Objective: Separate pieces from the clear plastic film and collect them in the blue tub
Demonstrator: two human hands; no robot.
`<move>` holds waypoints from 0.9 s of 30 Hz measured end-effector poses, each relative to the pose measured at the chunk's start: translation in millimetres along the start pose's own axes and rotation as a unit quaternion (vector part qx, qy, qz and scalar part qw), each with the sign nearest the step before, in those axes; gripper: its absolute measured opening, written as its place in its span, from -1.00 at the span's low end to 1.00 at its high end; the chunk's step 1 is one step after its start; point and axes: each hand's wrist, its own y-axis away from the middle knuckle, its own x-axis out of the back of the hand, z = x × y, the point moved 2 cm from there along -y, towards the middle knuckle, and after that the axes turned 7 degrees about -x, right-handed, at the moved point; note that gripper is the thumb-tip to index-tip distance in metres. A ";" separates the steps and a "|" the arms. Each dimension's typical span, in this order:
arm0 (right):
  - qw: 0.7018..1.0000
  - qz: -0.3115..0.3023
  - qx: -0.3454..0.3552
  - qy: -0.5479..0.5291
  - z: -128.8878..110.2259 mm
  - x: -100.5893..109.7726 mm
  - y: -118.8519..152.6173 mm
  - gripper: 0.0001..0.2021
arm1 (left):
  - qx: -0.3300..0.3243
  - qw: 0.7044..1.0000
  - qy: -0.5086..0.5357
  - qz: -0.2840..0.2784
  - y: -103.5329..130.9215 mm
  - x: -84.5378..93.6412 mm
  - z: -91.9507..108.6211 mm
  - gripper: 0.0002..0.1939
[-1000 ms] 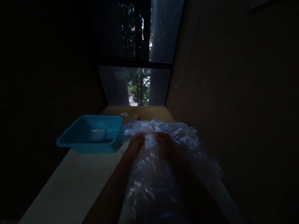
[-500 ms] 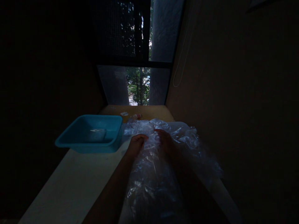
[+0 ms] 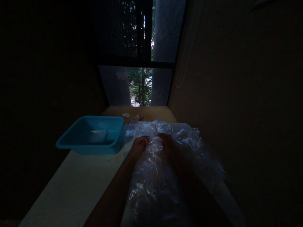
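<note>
A long, crumpled sheet of clear plastic film [image 3: 153, 176] runs down the table between my forearms, with more of it bunched at the far end and to the right. My left hand [image 3: 140, 145] is closed on the film's left side, thumb and fingers pinched together. Opposite it, my right hand [image 3: 167, 142] grips the film's right side with curled fingers, partly lost in shadow. A short stretch of film lies between the two hands. Whether anything is under the film I cannot tell.
A blue plastic basin [image 3: 113, 150] stands on the white table [image 3: 78, 176] at left, with a pale translucent thing [image 3: 98, 136] inside. On the yellowish sill [image 3: 156, 112] lie a white scrap [image 3: 126, 115] and a small pinkish bottle-like item [image 3: 139, 117]. Dark walls flank the window.
My right hand has drawn slightly down and its fingers have curled in more. The left hand's fingers have closed inward a little. The film between them has shifted slightly.
</note>
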 end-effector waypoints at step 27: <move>0.998 0.001 0.040 0.050 13.6 5.7 -3.5 -0.79 | 0.094 0.992 0.075 0.026 2.3 -3.3 -2.2 -0.69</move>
